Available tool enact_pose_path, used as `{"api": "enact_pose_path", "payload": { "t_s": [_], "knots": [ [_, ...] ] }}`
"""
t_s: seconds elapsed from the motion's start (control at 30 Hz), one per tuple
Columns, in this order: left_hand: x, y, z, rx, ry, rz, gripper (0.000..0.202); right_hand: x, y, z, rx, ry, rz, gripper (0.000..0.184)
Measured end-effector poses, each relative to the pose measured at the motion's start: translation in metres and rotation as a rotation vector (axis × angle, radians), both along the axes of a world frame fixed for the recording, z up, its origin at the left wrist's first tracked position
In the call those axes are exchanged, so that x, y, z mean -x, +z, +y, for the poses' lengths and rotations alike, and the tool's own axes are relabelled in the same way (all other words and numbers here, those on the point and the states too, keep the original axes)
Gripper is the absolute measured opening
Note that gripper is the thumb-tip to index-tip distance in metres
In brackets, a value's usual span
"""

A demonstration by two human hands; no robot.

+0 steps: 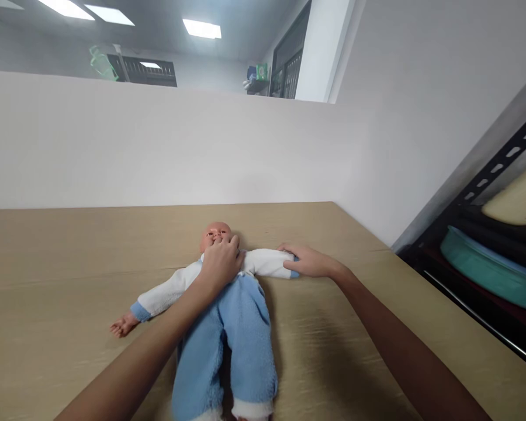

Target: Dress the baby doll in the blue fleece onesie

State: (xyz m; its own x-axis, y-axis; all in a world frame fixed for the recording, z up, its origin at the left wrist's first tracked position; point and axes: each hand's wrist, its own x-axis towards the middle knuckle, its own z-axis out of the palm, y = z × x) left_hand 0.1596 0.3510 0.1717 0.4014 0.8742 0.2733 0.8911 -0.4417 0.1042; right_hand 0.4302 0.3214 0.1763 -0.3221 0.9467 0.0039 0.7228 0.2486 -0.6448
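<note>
A baby doll (216, 228) lies on its back on the wooden table, head towards the wall. It wears a fluffy outfit (249, 321) with white sleeves, blue cuffs and blue trousers. Across the doll's upper chest and neck lies my left hand (220, 260), its fingers curled at the collar below the face; what the fingertips grip is partly hidden. My right hand (311, 261) is closed around the cuff end of the outstretched sleeve (267, 263) on the right, covering the doll's hand there. The doll's other arm stretches left, its bare hand (123, 324) showing past the blue cuff.
The wooden table (70, 245) meets a low white wall (158, 146) at the back. On the right stands a black metal shelf (477, 193) holding a teal basin (491, 269) and a cream container (517, 196). Above the wall, a window opening shows another room.
</note>
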Motion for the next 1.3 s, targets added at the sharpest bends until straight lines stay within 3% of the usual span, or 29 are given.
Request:
{"api": "enact_pose_path", "payload": {
  "t_s": [0.13, 0.2, 0.27, 0.37, 0.47, 0.53, 0.57, 0.67, 0.77, 0.83, 1.07, 1.3],
  "knots": [
    [0.025, -0.002, -0.032, -0.05, -0.208, -0.181, 0.039, -0.011, -0.017, 0.003, -0.021, 0.001, -0.021, 0.044],
    [0.041, -0.004, -0.053, 0.01, -0.361, -0.283, 0.039, -0.014, -0.027, 0.005, -0.04, -0.003, -0.043, 0.042],
    [0.059, -0.008, -0.072, 0.098, -0.428, -0.339, 0.037, -0.014, -0.036, 0.006, -0.062, -0.006, -0.071, 0.041],
    [0.088, -0.027, -0.094, 0.132, -0.337, -0.484, 0.035, -0.008, -0.05, 0.0, -0.115, -0.03, -0.117, 0.045],
    [0.117, -0.055, -0.104, 0.1, -0.106, -0.721, 0.032, 0.01, -0.059, -0.022, -0.342, -0.159, -0.162, 0.052],
    [0.13, -0.07, -0.106, 0.202, 0.001, -0.849, 0.034, 0.028, -0.065, -0.042, -0.503, -0.199, -0.134, 0.047],
    [0.134, -0.075, -0.106, 0.264, 0.021, -0.881, 0.035, 0.039, -0.067, -0.052, -0.512, -0.155, -0.077, 0.039],
    [0.135, -0.075, -0.102, 0.399, 0.024, -0.92, 0.037, 0.067, -0.078, -0.072, -0.313, -0.071, 0.242, 0.019],
    [0.127, -0.066, -0.097, 0.468, 0.049, -0.997, 0.038, 0.082, -0.089, -0.071, -0.063, -0.12, 0.594, 0.022],
    [0.122, -0.062, -0.092, 0.503, 0.041, -1.019, 0.037, 0.083, -0.095, -0.062, 0.026, -0.131, 0.725, 0.027],
    [0.129, -0.06, -0.076, 0.527, -0.015, -0.955, 0.036, 0.073, -0.102, -0.036, 0.04, -0.203, 0.836, 0.044],
    [0.13, -0.067, -0.065, 0.347, -0.014, -0.744, 0.03, 0.072, -0.109, -0.033, -0.185, -0.308, 0.678, 0.026]
  ]
}}
